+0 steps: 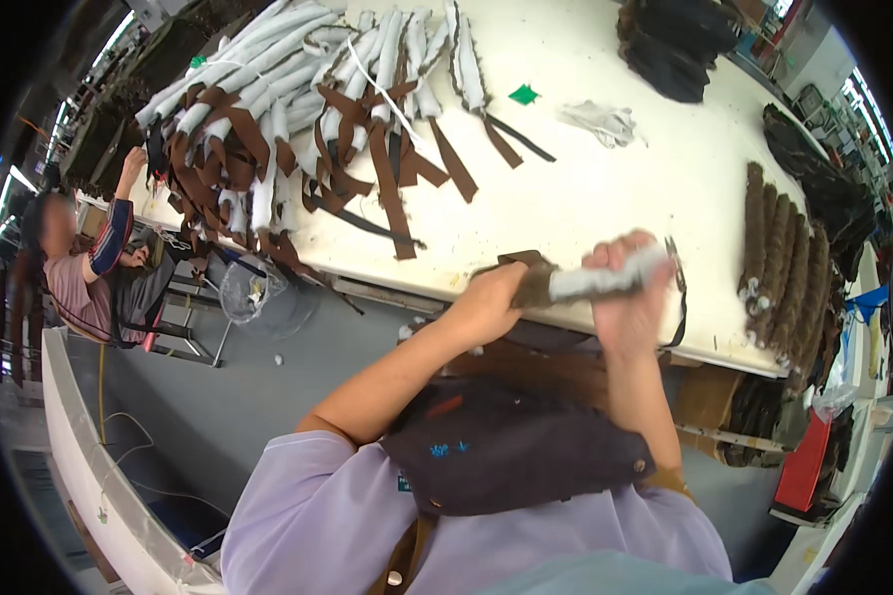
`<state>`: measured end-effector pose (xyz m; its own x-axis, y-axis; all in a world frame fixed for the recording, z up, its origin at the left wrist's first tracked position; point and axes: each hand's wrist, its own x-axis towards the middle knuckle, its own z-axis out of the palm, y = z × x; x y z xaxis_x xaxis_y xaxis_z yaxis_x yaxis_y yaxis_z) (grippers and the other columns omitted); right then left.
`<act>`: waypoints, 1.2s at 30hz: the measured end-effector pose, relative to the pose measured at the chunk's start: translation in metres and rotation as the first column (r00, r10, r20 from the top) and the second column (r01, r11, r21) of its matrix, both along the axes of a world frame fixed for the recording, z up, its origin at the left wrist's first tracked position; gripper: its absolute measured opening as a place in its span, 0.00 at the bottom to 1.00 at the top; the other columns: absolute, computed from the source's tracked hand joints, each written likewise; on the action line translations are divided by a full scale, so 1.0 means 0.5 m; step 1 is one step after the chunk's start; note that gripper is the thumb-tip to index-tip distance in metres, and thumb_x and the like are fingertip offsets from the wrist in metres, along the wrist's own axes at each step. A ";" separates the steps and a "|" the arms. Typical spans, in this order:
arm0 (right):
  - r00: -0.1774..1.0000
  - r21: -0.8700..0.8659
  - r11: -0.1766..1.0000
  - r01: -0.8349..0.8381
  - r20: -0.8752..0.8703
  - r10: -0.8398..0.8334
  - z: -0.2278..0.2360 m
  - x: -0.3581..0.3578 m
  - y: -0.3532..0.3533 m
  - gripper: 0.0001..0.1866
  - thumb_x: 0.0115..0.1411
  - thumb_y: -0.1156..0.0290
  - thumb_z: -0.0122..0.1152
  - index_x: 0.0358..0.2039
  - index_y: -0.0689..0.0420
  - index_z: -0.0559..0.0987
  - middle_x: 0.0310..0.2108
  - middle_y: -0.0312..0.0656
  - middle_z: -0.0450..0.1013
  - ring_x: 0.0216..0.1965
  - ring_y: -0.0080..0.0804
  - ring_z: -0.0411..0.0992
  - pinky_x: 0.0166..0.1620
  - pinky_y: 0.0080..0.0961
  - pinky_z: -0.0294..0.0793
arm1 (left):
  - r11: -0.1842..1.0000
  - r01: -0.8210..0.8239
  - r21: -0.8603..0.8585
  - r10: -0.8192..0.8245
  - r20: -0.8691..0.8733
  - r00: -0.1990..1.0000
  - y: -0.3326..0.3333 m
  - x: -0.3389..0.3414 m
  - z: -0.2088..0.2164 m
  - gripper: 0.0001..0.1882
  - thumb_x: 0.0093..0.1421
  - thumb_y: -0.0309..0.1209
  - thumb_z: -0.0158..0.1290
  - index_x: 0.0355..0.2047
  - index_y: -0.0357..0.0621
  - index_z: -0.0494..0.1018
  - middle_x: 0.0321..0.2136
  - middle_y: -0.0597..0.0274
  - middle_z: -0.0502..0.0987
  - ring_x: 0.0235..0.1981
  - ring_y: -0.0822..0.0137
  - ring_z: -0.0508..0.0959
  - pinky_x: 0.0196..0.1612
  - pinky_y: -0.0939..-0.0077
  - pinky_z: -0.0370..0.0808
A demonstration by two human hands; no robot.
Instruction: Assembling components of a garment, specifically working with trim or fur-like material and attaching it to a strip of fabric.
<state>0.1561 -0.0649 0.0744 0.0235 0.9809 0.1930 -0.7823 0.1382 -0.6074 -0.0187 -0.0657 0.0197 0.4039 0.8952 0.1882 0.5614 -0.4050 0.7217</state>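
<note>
Both hands' fingers [620,260] wrap the white-and-brown strap piece [590,282].

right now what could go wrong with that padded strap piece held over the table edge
1. The left hand and right hand grip the white padded strap piece right at the white table's near edge; if the grip slips, it may fall to the floor.
2. Its dark strap hangs in a loop below the right hand and might snag on the table edge.
3. The rolled brown pieces lie close to the right hand; a wide swing could knock them.
</note>
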 end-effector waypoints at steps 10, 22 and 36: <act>0.691 -0.651 0.482 -0.586 -0.091 0.717 -0.132 0.016 0.091 0.10 0.59 0.68 0.50 0.36 0.61 0.68 0.20 0.34 0.66 0.18 0.21 0.64 0.23 0.17 0.65 | 0.602 0.523 0.604 -0.251 -0.478 0.842 0.249 0.080 -0.023 0.06 0.48 0.34 0.48 0.25 0.48 0.68 0.15 0.63 0.70 0.19 0.62 0.73 0.22 0.66 0.68; 0.835 -0.690 0.563 -0.455 -0.112 0.538 -0.100 0.029 -0.122 0.07 0.63 0.68 0.45 0.33 0.58 0.68 0.12 0.27 0.48 0.13 0.15 0.46 0.19 0.17 0.50 | 0.814 0.514 0.270 -0.284 -0.587 0.758 0.332 0.098 -0.086 0.12 0.54 0.33 0.44 0.36 0.61 0.75 0.30 0.60 0.78 0.31 0.58 0.77 0.33 0.64 0.74; -0.069 -0.588 0.781 0.210 0.788 0.612 -0.174 0.231 -0.415 0.08 0.55 0.70 0.53 0.27 0.62 0.74 0.19 0.45 0.71 0.23 0.38 0.71 0.28 0.31 0.67 | 0.690 0.599 0.406 -0.165 -0.717 0.677 0.255 0.148 -0.046 0.19 0.57 0.44 0.47 0.17 0.43 0.69 0.17 0.54 0.73 0.22 0.55 0.75 0.27 0.63 0.71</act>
<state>0.2717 -0.2725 -0.0126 0.0160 0.8047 -0.5935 0.6755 -0.4463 -0.5869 0.0554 0.0616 -0.0034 0.8902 0.4183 0.1807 0.4461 -0.8808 -0.1588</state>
